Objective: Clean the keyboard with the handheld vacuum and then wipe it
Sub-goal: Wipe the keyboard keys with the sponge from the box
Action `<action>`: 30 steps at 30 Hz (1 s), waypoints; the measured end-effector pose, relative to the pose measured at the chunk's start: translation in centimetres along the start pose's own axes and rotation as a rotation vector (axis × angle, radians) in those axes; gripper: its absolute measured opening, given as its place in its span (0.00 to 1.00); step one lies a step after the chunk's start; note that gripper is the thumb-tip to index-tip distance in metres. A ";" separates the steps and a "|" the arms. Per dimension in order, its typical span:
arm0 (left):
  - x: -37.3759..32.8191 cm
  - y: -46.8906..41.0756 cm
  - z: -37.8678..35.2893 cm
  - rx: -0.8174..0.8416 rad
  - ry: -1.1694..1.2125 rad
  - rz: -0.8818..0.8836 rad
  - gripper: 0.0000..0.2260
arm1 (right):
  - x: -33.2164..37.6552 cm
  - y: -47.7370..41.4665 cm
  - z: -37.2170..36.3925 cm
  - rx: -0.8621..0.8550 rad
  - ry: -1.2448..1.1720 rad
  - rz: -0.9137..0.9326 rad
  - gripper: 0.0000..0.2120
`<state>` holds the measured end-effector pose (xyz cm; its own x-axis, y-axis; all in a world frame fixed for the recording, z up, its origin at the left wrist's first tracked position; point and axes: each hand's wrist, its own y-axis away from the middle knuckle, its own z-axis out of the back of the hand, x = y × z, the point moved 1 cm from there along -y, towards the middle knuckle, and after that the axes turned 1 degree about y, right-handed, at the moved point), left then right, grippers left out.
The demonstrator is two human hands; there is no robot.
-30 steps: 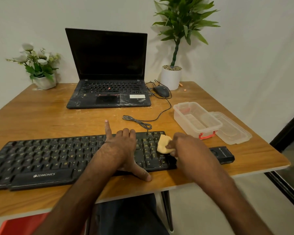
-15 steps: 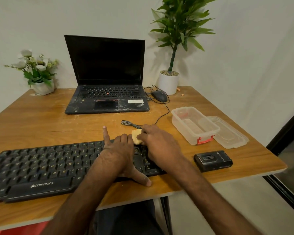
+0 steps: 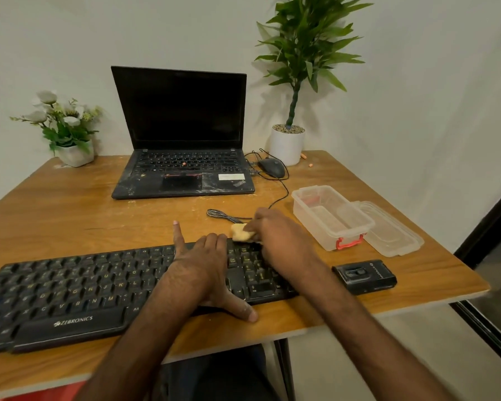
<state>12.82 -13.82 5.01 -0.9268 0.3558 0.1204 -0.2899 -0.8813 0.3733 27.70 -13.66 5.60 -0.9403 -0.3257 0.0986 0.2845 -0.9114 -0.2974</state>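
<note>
The keyboard (image 3: 99, 290) lies along the near edge of the wooden table (image 3: 55, 215), running off the left side of the view. The left hand (image 3: 206, 264) is spread palm-down across its right-of-centre keys, pressing on it. The index finger points straight out past the far edge, and the thumb is stretched onto the table at the near edge.

Right beside it is the right hand (image 3: 281, 235), fingers curled and pinching a small yellow cloth (image 3: 240, 232). The cloth sits at the keyboard's far edge, just above the right-hand key block, and the wrist covers some of those keys.

The handheld vacuum (image 3: 364, 276), a flat black unit, lies on the table just off the keyboard's right end, with neither hand on it.

There's plenty around them. A coiled cable (image 3: 226, 215) lies just behind the cloth, its lead running back toward the mouse (image 3: 271, 167). A clear plastic container (image 3: 330, 218) with a red clasp stands to the right of the right hand, its lid (image 3: 394, 235) beside it. Further back, an open laptop (image 3: 182, 175) with a dark screen. A tall potted plant (image 3: 287, 143) stands at the back right, a flower pot (image 3: 75, 153) at the back left.
</note>
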 end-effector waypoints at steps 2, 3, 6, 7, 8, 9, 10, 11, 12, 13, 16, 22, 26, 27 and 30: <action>0.1 0.1 -0.1 0.010 0.030 -0.007 0.68 | -1.8 -0.7 0.1 -0.008 -0.032 -0.099 0.19; 0.1 0.1 -0.1 0.009 0.038 -0.011 0.68 | -1.9 -0.8 0.0 -0.010 -0.049 -0.117 0.18; 0.0 0.0 -0.3 0.010 0.038 -0.003 0.69 | 0.6 -0.3 -0.4 0.039 -0.042 0.028 0.18; 0.0 0.0 -0.3 0.012 0.041 0.004 0.68 | 1.4 0.1 -0.3 0.046 -0.040 0.085 0.18; 0.0 0.0 -0.4 0.016 0.046 0.008 0.68 | 1.8 0.4 -0.2 0.050 -0.034 0.113 0.19; 0.1 0.1 -0.5 0.017 0.051 0.006 0.68 | 1.6 0.5 0.0 0.043 -0.023 0.112 0.20; 0.1 0.0 -0.5 0.011 0.057 0.002 0.68 | 0.8 0.2 0.2 0.044 -0.017 0.082 0.20; 0.2 0.1 -0.5 0.006 0.065 -0.002 0.68 | -0.2 -0.1 0.4 0.044 -0.015 0.041 0.21; 0.3 0.1 -0.5 0.000 0.074 -0.008 0.68 | -1.1 -0.3 0.7 0.045 -0.003 -0.005 0.20; 0.3 0.2 -0.5 -0.006 0.081 -0.013 0.68 | -1.8 -0.5 0.8 0.035 0.011 -0.045 0.21; 0.2 0.1 -0.5 -0.014 0.075 -0.021 0.67 | -0.8 0.3 0.5 0.058 0.027 -0.006 0.19; 0.3 0.1 -0.7 -0.030 0.066 -0.022 0.66 | -0.9 0.4 0.4 0.047 -0.002 -0.046 0.21; 0.6 0.2 -1.1 -0.045 0.110 -0.037 0.66 | -3.2 1.3 0.3 0.018 -0.076 -0.267 0.17; 0.6 0.2 -1.2 -0.049 0.107 -0.044 0.66 | -3.2 1.8 0.2 0.013 -0.092 -0.280 0.17; 0.2 -0.1 -1.4 -0.072 0.087 -0.074 0.68 | -2.9 2.6 0.2 0.000 -0.147 -0.327 0.12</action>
<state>12.28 -14.13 3.70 -0.9185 0.3952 0.0132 -0.3719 -0.8746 0.3112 31.19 -15.10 4.73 -0.9448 -0.0497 0.3239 -0.0268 -0.9734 -0.2277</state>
